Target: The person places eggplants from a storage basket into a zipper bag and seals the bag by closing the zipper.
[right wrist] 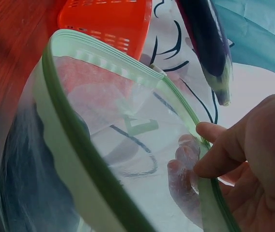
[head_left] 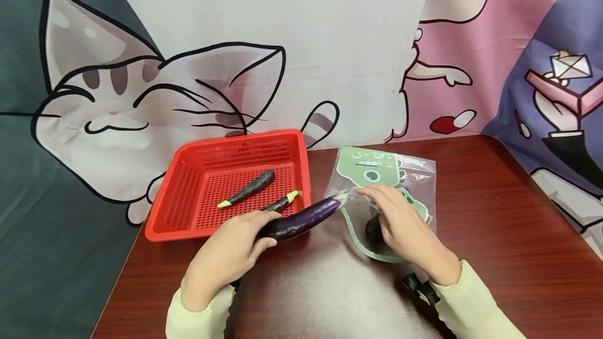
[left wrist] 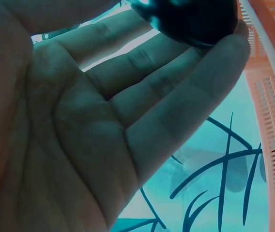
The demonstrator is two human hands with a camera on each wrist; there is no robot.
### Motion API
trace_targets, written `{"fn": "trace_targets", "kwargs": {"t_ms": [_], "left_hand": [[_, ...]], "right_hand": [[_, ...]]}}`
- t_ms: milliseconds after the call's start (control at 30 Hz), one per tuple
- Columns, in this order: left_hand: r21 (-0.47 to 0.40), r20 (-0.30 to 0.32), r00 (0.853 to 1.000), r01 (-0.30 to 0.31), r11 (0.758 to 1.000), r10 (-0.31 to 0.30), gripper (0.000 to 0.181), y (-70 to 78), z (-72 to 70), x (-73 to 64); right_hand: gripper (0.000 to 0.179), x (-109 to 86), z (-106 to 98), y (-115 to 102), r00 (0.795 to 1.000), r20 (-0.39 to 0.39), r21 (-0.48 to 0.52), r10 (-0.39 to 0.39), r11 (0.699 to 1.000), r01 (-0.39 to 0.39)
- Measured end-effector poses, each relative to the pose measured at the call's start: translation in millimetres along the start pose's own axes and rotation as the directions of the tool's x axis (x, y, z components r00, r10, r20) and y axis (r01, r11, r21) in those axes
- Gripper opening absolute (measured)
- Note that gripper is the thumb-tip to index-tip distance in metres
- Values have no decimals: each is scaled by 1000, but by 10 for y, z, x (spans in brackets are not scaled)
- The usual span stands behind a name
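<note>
My left hand (head_left: 228,255) grips a long purple eggplant (head_left: 306,221) by its dark, rounded end. The eggplant's pale stem end points toward a clear zip bag (head_left: 372,164) with a green cartoon print. In the right wrist view, my right hand (right wrist: 253,154) pinches one side of the bag's green zip rim (right wrist: 96,164), and the bag's mouth gapes wide. A dark rounded thing (head_left: 374,230) lies inside the bag, partly hidden by the right hand. The eggplant's stem (right wrist: 222,94) hangs outside the bag, apart from the rim.
A red perforated basket (head_left: 162,192) stands on the left of the brown table (head_left: 476,198). In it lie two dark, slender vegetables with light green ends, like zucchini (head_left: 252,188); one is partly covered by my left hand. A cartoon-printed cloth (head_left: 353,41) hangs behind the table.
</note>
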State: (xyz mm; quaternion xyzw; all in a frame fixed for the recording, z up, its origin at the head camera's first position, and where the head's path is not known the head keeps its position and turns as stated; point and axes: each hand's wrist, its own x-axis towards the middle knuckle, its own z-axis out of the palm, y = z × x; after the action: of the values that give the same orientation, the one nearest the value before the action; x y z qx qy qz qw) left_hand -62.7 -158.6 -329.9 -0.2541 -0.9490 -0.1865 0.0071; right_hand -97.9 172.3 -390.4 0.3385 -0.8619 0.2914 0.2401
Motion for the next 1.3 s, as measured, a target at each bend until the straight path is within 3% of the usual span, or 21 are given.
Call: {"fn": "trace_targets", "kwargs": {"t_ms": [967,1300], "left_hand": [[36,32,995,-95,995,94,35,170,217,94],[76,-3,996,-92,993,92,37,236,270,122]], "right_hand": [[59,-3,-1,-22,1000,-5,1,-17,1000,17],[60,-3,-1,-36,1000,-2,-1,-16,1000,16]]}}
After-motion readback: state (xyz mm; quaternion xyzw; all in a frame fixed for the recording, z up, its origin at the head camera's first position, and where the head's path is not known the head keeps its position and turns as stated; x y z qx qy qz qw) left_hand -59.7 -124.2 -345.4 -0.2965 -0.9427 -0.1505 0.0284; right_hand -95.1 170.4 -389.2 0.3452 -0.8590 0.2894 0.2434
